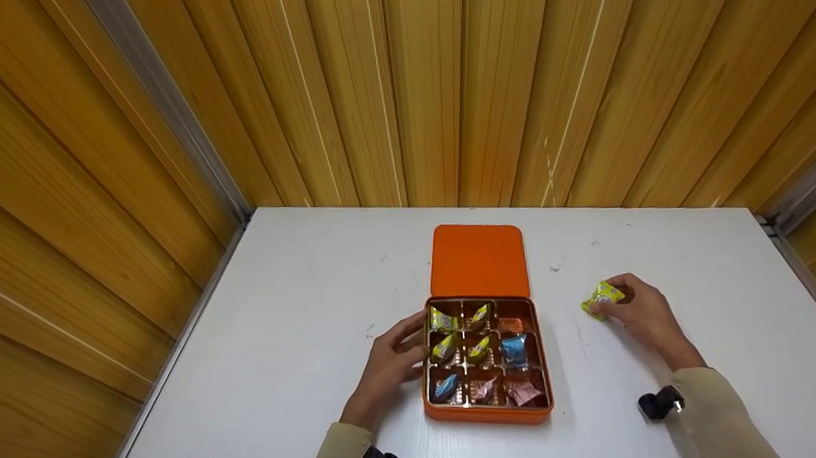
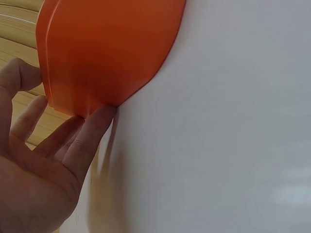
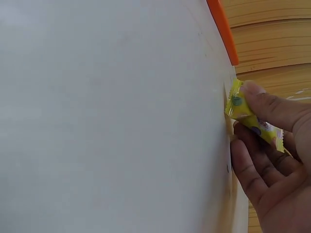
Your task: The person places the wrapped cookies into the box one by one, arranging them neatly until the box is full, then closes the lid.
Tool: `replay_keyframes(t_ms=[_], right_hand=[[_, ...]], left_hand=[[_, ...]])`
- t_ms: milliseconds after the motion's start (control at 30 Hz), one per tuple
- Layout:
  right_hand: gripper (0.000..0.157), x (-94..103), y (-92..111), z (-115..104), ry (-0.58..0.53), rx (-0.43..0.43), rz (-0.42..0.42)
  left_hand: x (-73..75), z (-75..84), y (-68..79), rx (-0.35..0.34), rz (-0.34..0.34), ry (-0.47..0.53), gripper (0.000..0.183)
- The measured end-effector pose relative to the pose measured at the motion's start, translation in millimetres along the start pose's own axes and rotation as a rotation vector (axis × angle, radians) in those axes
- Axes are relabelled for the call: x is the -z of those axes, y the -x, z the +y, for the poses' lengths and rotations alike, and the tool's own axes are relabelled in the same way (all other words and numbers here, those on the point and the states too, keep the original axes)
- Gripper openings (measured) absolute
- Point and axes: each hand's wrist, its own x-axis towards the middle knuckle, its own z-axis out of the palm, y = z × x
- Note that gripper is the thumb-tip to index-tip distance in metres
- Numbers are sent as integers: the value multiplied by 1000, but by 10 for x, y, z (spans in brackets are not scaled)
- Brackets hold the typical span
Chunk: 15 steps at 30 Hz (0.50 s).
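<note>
An orange tin box (image 1: 488,413) lies open on the table, with its hinged lid (image 1: 478,260) folded back behind it. Its divided brown tray holds several wrapped candies: yellow-green ones at the left and middle, a blue one (image 1: 514,349) at the right, another blue one (image 1: 445,388) and pink ones (image 1: 524,392) in the front row. The back right compartment shows its bare bottom. My left hand (image 1: 389,357) touches the box's left side with its fingertips. Right of the box, my right hand (image 1: 642,312) pinches a yellow wrapped candy (image 3: 250,116) between thumb and fingers, just above the table.
The white table (image 1: 301,316) bears small dark marks near the lid. Behind it stands a wood-patterned wall (image 1: 430,97), with another wall at the left. Black wrist devices (image 1: 660,404) sit at both sleeves.
</note>
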Motion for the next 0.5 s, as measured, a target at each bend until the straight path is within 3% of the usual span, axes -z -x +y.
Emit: replay_keyframes(t_ms=[200,500], right_hand=[[52,-23,77,-35,-39,9,18],[46,-20,225,-217,-80,101,-6]], left_hand=[[-5,2,3,10,-1,-8,59],[1,10,2,7,-1,-9,60]])
